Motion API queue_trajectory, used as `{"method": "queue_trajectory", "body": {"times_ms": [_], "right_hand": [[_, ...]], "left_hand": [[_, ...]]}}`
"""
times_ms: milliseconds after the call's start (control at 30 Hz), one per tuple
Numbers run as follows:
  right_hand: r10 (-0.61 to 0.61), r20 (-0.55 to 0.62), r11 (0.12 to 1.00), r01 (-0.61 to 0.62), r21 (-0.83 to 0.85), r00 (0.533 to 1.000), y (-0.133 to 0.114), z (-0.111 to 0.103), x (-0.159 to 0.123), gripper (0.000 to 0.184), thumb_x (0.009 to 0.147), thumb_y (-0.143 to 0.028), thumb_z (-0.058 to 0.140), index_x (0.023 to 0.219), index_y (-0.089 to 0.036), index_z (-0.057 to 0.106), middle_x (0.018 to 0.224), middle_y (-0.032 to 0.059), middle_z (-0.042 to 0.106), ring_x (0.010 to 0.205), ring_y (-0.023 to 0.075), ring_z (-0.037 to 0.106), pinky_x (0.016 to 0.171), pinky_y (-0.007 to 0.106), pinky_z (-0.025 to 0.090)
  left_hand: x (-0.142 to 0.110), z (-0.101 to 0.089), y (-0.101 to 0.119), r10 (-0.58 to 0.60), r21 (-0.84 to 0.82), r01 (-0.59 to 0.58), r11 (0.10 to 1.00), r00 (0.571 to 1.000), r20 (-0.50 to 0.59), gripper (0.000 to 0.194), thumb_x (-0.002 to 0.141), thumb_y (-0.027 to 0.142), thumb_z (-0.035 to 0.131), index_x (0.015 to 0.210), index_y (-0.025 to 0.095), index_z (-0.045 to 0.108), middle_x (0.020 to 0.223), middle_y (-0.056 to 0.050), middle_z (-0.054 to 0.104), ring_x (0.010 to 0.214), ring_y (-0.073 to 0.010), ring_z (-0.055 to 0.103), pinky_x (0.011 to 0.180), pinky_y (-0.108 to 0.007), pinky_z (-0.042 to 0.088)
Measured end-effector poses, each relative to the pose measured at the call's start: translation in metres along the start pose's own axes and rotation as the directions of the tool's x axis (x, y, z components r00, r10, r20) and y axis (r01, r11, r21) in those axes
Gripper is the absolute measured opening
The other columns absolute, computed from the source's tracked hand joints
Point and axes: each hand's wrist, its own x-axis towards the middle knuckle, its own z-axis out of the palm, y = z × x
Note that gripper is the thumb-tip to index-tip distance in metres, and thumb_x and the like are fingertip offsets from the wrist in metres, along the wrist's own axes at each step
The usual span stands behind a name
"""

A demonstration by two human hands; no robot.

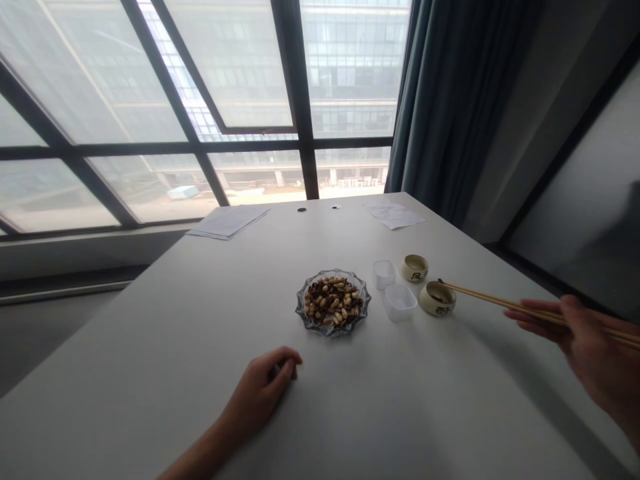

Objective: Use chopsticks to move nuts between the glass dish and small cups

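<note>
Holding chopsticks (pixel 530 311) in the right hand (pixel 595 353), cut off by the frame, well apart from the curled left hand (pixel 260 392), its palm hidden, near the glass dish (pixel 364 301).

White table (pixel 150 373) under everything. Loose paper sheets (pixel 229 223) at far left edge, more sheets (pixel 395 215) far right, two small holes (pixel 301 209) between. Dark-framed window (pixel 250 80) behind, office building (pixel 350 67) outside, dark teal curtain (pixel 450 100) right, frosted glass panel (pixel 575 200) beyond.
</note>
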Motion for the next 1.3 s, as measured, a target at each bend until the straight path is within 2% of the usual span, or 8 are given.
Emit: {"method": "queue_trajectory", "body": {"times_ms": [133, 400, 633, 767, 933, 1067, 1233, 1300], "right_hand": [[0.099, -0.025, 0.995, -0.099, 0.031, 0.995, -0.001, 0.01, -0.002, 0.037, 0.088, -0.053, 0.069, 0.088, -0.017, 0.078, 0.079, 0.011, 0.079, 0.071, 0.0272, 0.079, 0.077, 0.034, 0.067], [0.046, 0.01, 0.998, -0.045, -0.036, 0.999, 0.007, 0.014, -0.004, 0.037, 0.092, -0.05, 0.067, 0.094, -0.014, 0.077, 0.079, 0.0104, 0.079, 0.071, 0.0254, 0.079, 0.073, 0.034, 0.067], [0.035, 0.013, 0.999, -0.035, -0.025, 0.999, -0.001, 0.018, -0.008, 0.032, 0.088, -0.047, 0.071, 0.092, -0.015, 0.076, 0.077, 0.0091, 0.078, 0.069, 0.0279, 0.078, 0.071, 0.041, 0.068], [0.041, 0.009, 0.999, -0.04, -0.037, 0.999, -0.005, 0.02, -0.01, 0.031, 0.086, -0.045, 0.074, 0.09, -0.015, 0.077, 0.079, 0.01, 0.078, 0.07, 0.0279, 0.078, 0.072, 0.037, 0.068], [0.09, 0.107, 0.993, -0.08, -0.092, 0.99, -0.006, 0.02, -0.014, 0.03, 0.084, -0.045, 0.076, 0.093, -0.016, 0.078, 0.083, 0.0109, 0.079, 0.074, 0.0273, 0.078, 0.075, 0.032, 0.066], [0.037, 0.114, 0.99, -0.021, -0.139, 0.993, -0.008, 0.023, -0.018, 0.029, 0.085, -0.045, 0.074, 0.093, -0.018, 0.079, 0.083, 0.0099, 0.079, 0.071, 0.0252, 0.078, 0.072, 0.029, 0.065], [-0.032, 0.074, 0.993, 0.04, -0.108, 0.997, -0.014, 0.027, -0.022, 0.027, 0.086, -0.045, 0.072, 0.091, -0.02, 0.079, 0.084, 0.0099, 0.079, 0.073, 0.0285, 0.078, 0.076, 0.038, 0.066], [-0.053, 0.056, 0.994, 0.058, -0.094, 0.997, -0.017, 0.028, -0.023, 0.024, 0.086, -0.044, 0.072, 0.09, -0.021, 0.079, 0.083, 0.0093, 0.079, 0.073, 0.0286, 0.078, 0.074, 0.038, 0.066]], "left_hand": [[0.001, -0.001, 0.0, -0.011, 0.01, 0.011, 1.0, 1.0, 0.011, 0.032, 0.093, 0.042, 0.048, 0.089, 0.019, 0.07, 0.07, -0.001, 0.068, 0.064, -0.0192, 0.06, 0.062, -0.026, 0.045], [0.0, -0.002, -0.003, -0.011, 0.017, 0.01, 1.0, 0.999, 0.03, 0.034, 0.095, 0.044, 0.046, 0.091, 0.019, 0.07, 0.071, -0.001, 0.067, 0.065, -0.0186, 0.059, 0.063, -0.025, 0.044], [0.0, -0.003, 0.003, -0.007, 0.0, 0.007, 1.0, 1.0, 0.013, 0.032, 0.093, 0.043, 0.049, 0.088, 0.019, 0.07, 0.069, -0.001, 0.068, 0.064, -0.0186, 0.059, 0.062, -0.025, 0.045], [0.0, -0.003, 0.003, -0.002, 0.002, 0.002, 1.0, 1.0, 0.005, 0.032, 0.093, 0.042, 0.049, 0.088, 0.019, 0.07, 0.069, -0.001, 0.068, 0.064, -0.0189, 0.06, 0.063, -0.025, 0.045], [0.0, -0.002, 0.002, -0.01, 0.007, 0.01, 1.0, 1.0, 0.015, 0.033, 0.094, 0.042, 0.048, 0.089, 0.019, 0.07, 0.07, -0.001, 0.068, 0.064, -0.0189, 0.06, 0.062, -0.025, 0.045], [0.0, -0.002, 0.001, -0.007, 0.006, 0.007, 1.0, 1.0, 0.016, 0.034, 0.094, 0.043, 0.047, 0.09, 0.018, 0.07, 0.07, -0.001, 0.067, 0.064, -0.0186, 0.059, 0.062, -0.025, 0.045], [0.0, -0.002, -0.001, 0.006, 0.0, -0.006, 1.0, 1.0, 0.012, 0.033, 0.094, 0.042, 0.048, 0.088, 0.018, 0.07, 0.07, -0.001, 0.067, 0.065, -0.0188, 0.06, 0.063, -0.026, 0.045], [0.0, -0.002, 0.0, 0.008, -0.001, -0.008, 1.0, 1.0, 0.01, 0.032, 0.093, 0.041, 0.049, 0.089, 0.018, 0.071, 0.07, -0.001, 0.068, 0.065, -0.0188, 0.06, 0.063, -0.026, 0.045]]}}
